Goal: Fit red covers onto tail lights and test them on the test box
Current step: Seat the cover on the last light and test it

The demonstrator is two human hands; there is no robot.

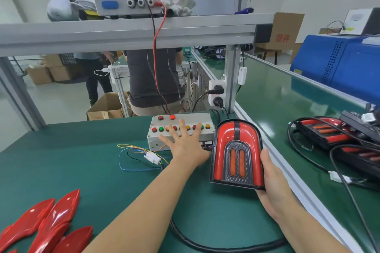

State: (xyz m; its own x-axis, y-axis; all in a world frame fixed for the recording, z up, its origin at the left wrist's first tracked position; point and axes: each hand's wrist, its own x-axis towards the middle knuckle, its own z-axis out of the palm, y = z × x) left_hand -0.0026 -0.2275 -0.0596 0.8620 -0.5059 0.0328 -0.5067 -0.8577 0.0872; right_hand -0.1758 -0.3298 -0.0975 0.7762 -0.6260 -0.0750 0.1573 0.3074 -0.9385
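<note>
Tail light held upright beside the test box

The right hand point(273, 183) grips the tail light point(237, 153) near the worktop's point(61, 160) right edge; the left hand point(185, 144), fingers spread flat, presses the test box point(181, 127) at the far edge.

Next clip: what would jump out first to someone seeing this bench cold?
The glossy red tail light, held upright at centre right by the right hand gripping its lower right edge. Just left of it, the left hand spreads open over the grey test box with its row of coloured buttons. Loose red covers lie piled at the bottom left of the green mat.
</note>
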